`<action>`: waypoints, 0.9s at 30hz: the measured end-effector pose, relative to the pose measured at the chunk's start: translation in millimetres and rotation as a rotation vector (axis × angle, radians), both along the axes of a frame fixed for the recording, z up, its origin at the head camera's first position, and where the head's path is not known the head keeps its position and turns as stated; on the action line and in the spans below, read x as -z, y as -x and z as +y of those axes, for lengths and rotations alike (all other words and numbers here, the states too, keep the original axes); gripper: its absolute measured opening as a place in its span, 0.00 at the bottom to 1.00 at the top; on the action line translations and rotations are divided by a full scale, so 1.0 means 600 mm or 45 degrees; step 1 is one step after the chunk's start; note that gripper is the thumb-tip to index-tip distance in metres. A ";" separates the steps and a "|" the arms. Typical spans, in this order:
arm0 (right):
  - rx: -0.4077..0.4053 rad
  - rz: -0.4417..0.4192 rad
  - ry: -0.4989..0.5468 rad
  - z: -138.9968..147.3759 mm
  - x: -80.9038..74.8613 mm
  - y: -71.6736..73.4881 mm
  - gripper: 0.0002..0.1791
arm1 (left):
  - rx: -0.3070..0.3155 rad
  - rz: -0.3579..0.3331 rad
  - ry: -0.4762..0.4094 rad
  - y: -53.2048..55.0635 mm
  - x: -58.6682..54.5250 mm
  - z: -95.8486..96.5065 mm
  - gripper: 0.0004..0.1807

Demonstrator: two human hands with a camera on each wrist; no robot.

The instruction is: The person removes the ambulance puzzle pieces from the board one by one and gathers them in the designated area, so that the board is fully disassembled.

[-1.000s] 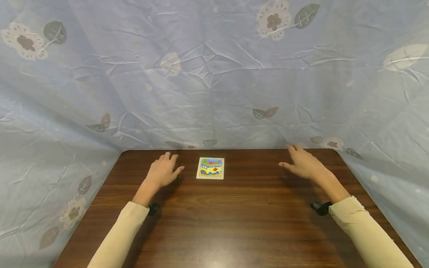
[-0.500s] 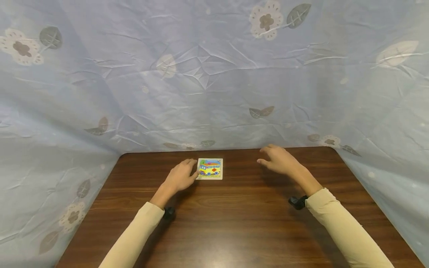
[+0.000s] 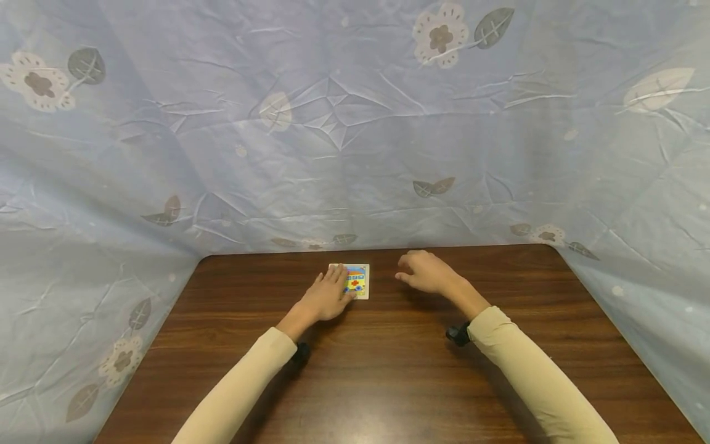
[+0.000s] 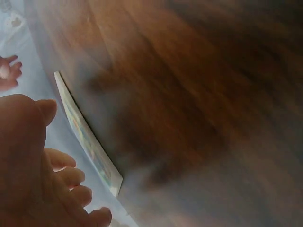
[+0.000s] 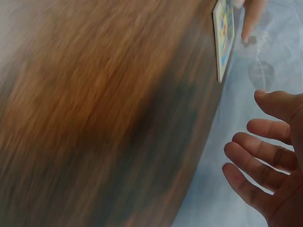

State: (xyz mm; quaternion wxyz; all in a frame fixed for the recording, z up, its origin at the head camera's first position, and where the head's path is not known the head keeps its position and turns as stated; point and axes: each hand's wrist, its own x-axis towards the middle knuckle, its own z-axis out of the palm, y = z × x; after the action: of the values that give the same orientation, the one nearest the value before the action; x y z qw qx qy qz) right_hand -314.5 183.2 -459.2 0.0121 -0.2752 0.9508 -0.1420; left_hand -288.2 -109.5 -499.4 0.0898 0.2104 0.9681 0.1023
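A small square picture board (image 3: 360, 285) with a cartoon yellow van and a red cross lies flat near the table's far edge. Over its left part reaches my left hand (image 3: 325, 296), covering about half the picture in the head view. The left wrist view shows that hand's fingers above the board (image 4: 90, 139), apart from it. To the right of the board hovers my right hand (image 3: 428, 272), holding nothing. Its fingers are relaxed and slightly bent in the right wrist view, where the board (image 5: 223, 38) appears beyond the thumb.
The dark wood table (image 3: 377, 370) has rounded far corners. A pale blue-grey cloth (image 3: 377, 154) with flowers and leaves hangs behind the table and along both sides, close to its far edge. Each wrist wears a small black device (image 3: 458, 335).
My left hand has moved right, from beside the board to over its left part. My right hand has come left toward the board. The board stays in place.
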 end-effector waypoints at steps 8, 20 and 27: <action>-0.032 -0.035 -0.007 -0.047 0.028 0.018 0.21 | -0.008 -0.006 0.071 0.020 0.015 0.018 0.42; -0.059 -0.054 0.032 -0.108 0.047 0.036 0.20 | 0.011 -0.062 0.121 0.040 0.012 0.002 0.48; -0.007 -0.091 0.091 -0.123 0.063 0.046 0.28 | 0.115 -0.068 0.148 0.051 0.011 -0.012 0.50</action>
State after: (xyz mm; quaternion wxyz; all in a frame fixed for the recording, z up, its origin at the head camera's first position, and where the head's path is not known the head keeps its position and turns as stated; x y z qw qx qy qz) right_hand -341.9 109.4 -497.1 0.0364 -0.2727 0.9433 -0.1857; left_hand -319.0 -117.0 -505.8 0.1321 0.2456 0.9592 0.0473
